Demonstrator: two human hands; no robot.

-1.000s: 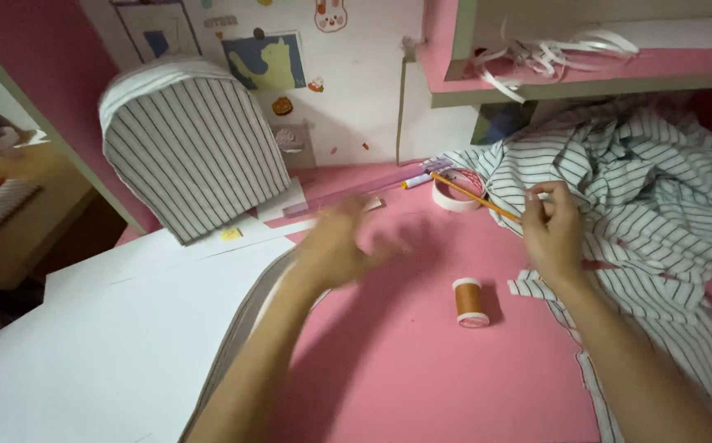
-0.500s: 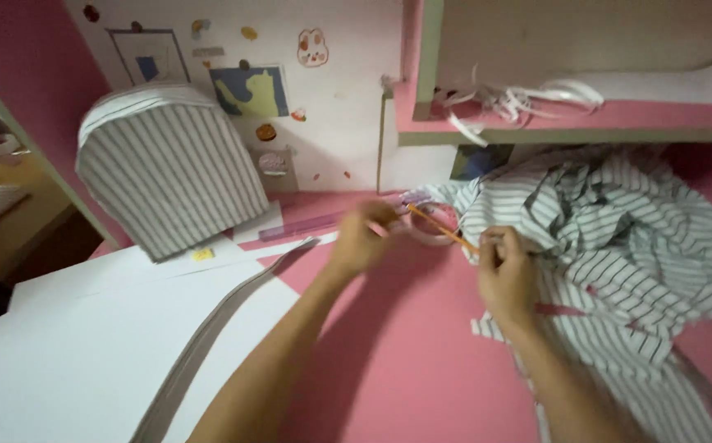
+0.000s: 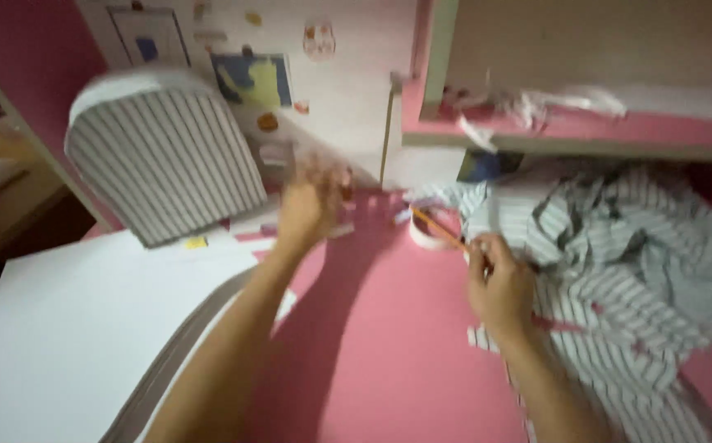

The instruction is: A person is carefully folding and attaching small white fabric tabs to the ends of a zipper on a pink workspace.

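Note:
My right hand (image 3: 499,287) grips an orange pencil (image 3: 438,230) whose tip points up and left over a white roll of tape (image 3: 431,232). The hand rests at the edge of a crumpled striped cloth (image 3: 618,271) on the pink table (image 3: 389,353). My left hand (image 3: 311,205) is blurred, reaching toward the back of the table near small items by the wall; I cannot tell whether it holds anything. A striped, rounded fabric piece (image 3: 163,156) stands to its left.
Large white paper sheets (image 3: 68,344) cover the left of the table. A pink shelf (image 3: 569,123) with white strips on it hangs at the upper right. Stickers and pictures (image 3: 249,78) are on the white wall.
My left hand has moved left and toward the back wall, away from the tape roll. My right hand with the pencil has stayed by the cloth. The camera has shifted.

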